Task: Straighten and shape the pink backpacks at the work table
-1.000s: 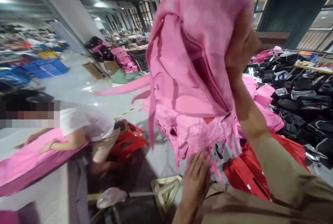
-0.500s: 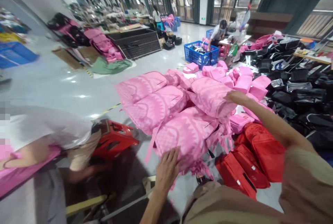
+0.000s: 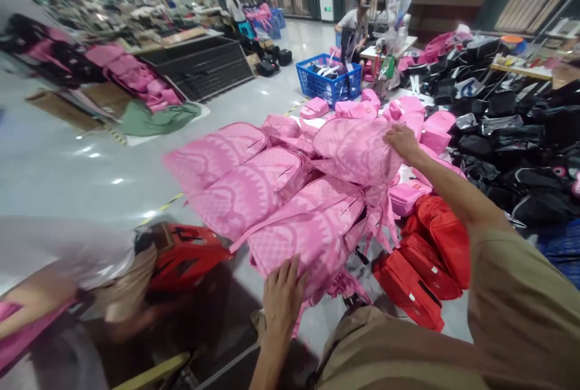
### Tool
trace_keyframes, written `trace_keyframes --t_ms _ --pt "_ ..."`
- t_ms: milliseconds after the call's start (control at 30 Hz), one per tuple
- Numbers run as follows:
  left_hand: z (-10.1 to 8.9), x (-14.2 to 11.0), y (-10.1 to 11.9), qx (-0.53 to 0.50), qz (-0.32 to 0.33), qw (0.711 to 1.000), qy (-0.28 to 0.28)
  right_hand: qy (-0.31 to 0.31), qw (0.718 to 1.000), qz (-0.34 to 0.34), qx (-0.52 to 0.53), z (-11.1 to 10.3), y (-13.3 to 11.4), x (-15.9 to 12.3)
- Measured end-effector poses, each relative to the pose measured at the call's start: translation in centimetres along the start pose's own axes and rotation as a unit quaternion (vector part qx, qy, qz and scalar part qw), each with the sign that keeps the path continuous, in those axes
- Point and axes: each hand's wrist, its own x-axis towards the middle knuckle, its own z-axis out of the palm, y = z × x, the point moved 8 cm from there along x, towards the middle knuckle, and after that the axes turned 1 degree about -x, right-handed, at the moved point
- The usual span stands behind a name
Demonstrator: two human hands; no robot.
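**While both our hands rest on the pink pile**

As we lean over the heap, our left hand (image 3: pixel 283 293) lies flat and open on the near edge of the closest pink backpack (image 3: pixel 308 233), gripping nothing. Our right hand (image 3: pixel 401 139) reaches far over, fingers curled loosely on the top pink backpack (image 3: pixel 357 151), which sits tilted across the others; we cannot tell whether it pinches the fabric.

To do this well, we judge, we should press evenly with the left while the right squares the top bag, so the dangling straps do not drag its neighbours askew.

Room is tight on the right: red bags (image 3: pixel 430 269) touch the pile and black bags (image 3: pixel 512 154) crowd beyond. Bare grey floor (image 3: pixel 81 166) opens to the left, past a co-worker's arm (image 3: pixel 40 299).
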Motion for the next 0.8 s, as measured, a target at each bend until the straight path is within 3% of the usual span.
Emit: trace_keyframes --t_ms 300,500,600,700,800 --pt "1.8 1.9 2.8 -0.016 -0.061 0.998 -0.003 -0.021 0.996 0.081 -0.016 6.7 -1.8 -4.4" --pt "2.0 1.6 2.6 -0.016 -0.076 0.997 0.013 0.005 0.988 0.151 -0.006 6.6 -3.0 -2.3" --pt "1.4 2.1 2.9 -0.012 -0.072 0.997 0.031 0.001 0.988 0.153 0.002 6.8 -4.2 -1.9" --pt "-0.2 2.4 4.2 -0.031 -0.072 0.995 0.058 0.003 0.993 0.118 0.003 6.3 -4.1 -2.6" --pt "-2.6 1.1 5.4 -0.075 -0.079 0.989 0.104 0.023 0.995 0.101 -0.009 4.8 -2.1 -5.5"
